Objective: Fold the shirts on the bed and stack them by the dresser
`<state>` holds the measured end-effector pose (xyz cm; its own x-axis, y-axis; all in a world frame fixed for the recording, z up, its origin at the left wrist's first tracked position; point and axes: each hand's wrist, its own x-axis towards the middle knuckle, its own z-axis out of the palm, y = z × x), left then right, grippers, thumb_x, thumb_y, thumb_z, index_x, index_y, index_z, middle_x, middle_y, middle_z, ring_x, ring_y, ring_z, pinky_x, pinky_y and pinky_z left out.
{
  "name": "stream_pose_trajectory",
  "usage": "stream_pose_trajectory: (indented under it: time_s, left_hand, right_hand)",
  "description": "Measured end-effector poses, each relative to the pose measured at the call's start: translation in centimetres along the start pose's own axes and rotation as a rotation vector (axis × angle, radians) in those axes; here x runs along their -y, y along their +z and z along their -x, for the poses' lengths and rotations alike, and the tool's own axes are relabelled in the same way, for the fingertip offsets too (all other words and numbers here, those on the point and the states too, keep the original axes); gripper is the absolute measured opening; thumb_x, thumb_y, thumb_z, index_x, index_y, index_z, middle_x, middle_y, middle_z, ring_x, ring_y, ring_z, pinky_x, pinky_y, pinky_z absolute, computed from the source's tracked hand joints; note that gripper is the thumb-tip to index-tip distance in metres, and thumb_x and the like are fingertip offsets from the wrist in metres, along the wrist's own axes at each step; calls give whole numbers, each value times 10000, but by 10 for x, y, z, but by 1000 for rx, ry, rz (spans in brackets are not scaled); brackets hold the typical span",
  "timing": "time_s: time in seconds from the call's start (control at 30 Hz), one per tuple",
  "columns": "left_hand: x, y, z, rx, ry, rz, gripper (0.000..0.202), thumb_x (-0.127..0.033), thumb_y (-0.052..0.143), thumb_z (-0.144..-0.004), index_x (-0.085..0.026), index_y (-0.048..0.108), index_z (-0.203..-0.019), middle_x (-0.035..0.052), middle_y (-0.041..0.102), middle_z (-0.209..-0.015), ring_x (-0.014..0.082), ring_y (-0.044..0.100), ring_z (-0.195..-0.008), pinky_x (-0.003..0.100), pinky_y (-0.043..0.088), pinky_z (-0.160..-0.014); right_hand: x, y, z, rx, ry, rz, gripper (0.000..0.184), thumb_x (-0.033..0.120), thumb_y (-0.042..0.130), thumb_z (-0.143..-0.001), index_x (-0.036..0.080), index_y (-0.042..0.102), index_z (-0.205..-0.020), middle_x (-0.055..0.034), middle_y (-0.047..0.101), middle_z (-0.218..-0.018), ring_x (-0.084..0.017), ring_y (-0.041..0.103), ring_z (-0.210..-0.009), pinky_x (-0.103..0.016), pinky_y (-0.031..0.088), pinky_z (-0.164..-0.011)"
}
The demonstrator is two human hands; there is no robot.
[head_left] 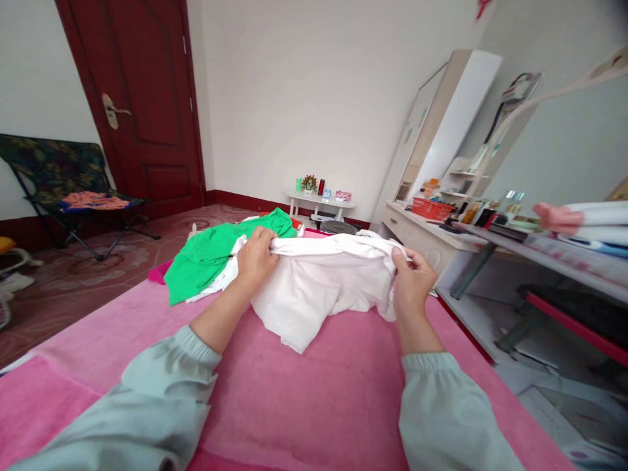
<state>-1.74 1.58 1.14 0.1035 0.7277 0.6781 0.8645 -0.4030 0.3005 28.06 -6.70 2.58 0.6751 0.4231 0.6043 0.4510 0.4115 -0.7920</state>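
A white garment [318, 281] stretches between my two hands, its upper edge pulled fairly straight and the rest hanging down onto the pink bedspread [314, 399]. My left hand [258, 255] is closed around the left end of that edge. At the right end, my right hand [413, 278] pinches the cloth between thumb and fingers. Which kind of garment it is I cannot tell from the folds. Just left of my left hand lies a crumpled green garment [209, 252], with some white cloth [216, 284] showing under it.
A folding chair [59, 163] with an orange cloth [93, 200] stands left, near a dark red door [142, 98]. Behind the bed is a low white table [318, 199] with small items. On the right, a dressing table [407, 219] carries a red basket [432, 208] and bottles.
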Motion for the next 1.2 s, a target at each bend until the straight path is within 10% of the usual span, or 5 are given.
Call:
stream_pose_trajectory:
  time_s: [0.27, 0.67, 0.97, 1.1, 1.2]
  left_hand:
    - [27, -2, -3, 932, -10, 374, 288, -472, 731, -547, -209, 617, -521, -33, 538, -498, 139, 517, -537, 215, 339, -497]
    - [12, 29, 2, 498, 107, 295, 189, -342, 626, -725, -225, 712, -846, 52, 704, -891, 228, 645, -841, 296, 456, -730]
    - [-16, 18, 9, 498, 188, 610, 1035, -447, 803, -556, -186, 320, -1433, 152, 331, -1476, 313, 333, -1337, 417, 302, -1077]
    - [-28, 12, 10, 734, 245, 887, 617, -392, 788, -582, -167, 626, -1133, 83, 655, -1101, 253, 612, -993, 323, 493, -815]
    - [-27, 7, 4, 700, 122, 979, 286, -366, 721, -658, -129, 686, -814, 14, 666, -715, 148, 606, -640, 223, 461, -580]
  right_hand:
    - [11, -8, 3, 990, 459, 211, 550, 651, 536, -732, 139, 655, -571, -24, 536, -404, -65, 301, -332, -218, 193, -361]
    - [-17, 24, 37, 706, 183, 369, 91, 260, 695, -562, 206, 641, -611, -8, 637, -591, -166, 577, -580, -254, 399, -533]
    - [54, 17, 27, 704, 331, -300, 199, 363, 630, -692, 203, 555, -783, 47, 535, -578, -105, 458, -495, -211, 337, -486]
    - [77, 17, 42, 1121, 357, -413, 206, 361, 670, -718, 207, 573, -814, 26, 594, -669, -113, 519, -569, -214, 379, -549]
    - [72, 18, 40, 1006, 341, -410, 214, 357, 693, -705, 214, 584, -821, 21, 611, -693, -128, 546, -611, -232, 408, -592]
